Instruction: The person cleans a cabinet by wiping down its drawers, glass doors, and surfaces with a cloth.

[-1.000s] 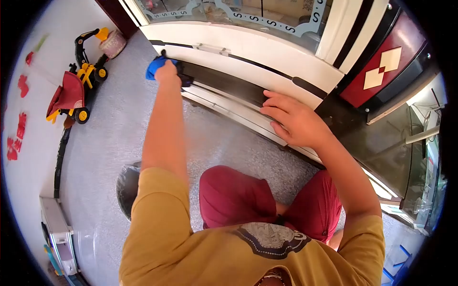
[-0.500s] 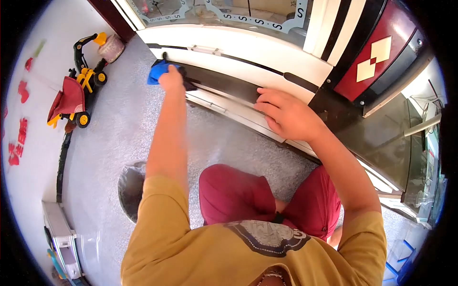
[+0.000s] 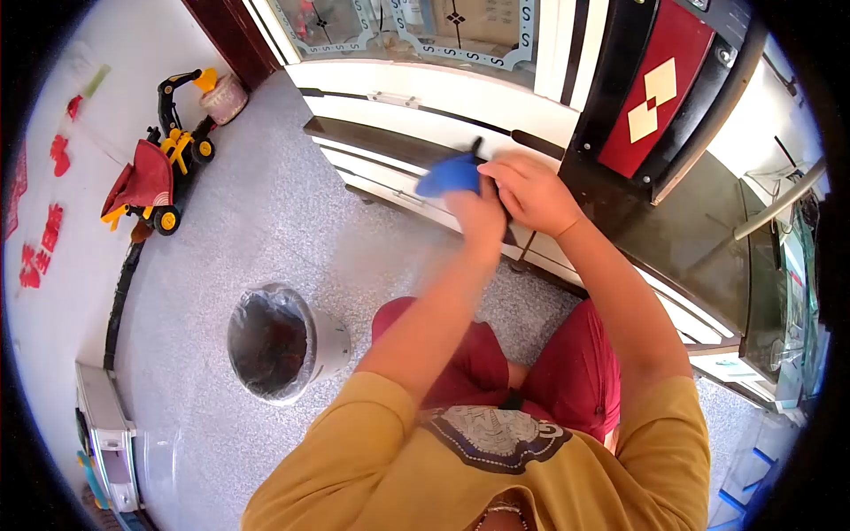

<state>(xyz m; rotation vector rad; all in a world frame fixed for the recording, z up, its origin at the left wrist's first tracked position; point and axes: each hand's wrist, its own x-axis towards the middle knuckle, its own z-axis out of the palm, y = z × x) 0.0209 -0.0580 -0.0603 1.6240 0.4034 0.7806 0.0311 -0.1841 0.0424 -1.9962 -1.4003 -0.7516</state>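
- At the dark cabinet ledge [image 3: 372, 142], the left hand [image 3: 481, 215] grips a blue-and-black cloth [image 3: 450, 176].
- Right beside it, the right hand [image 3: 536, 190] bends its fingers; whether they grip, I cannot tell.
- Farther out: lined wastebin [image 3: 330, 343], toy excavator [image 3: 180, 143].

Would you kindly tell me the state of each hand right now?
Left hand: closed, holding the blue cloth.
Right hand: partly curled; whether it grips anything cannot be told.

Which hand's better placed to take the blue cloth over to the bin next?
Probably the left hand: it's on the blue cloth, and the bin stands on that side. The right hand is farther from the bin.
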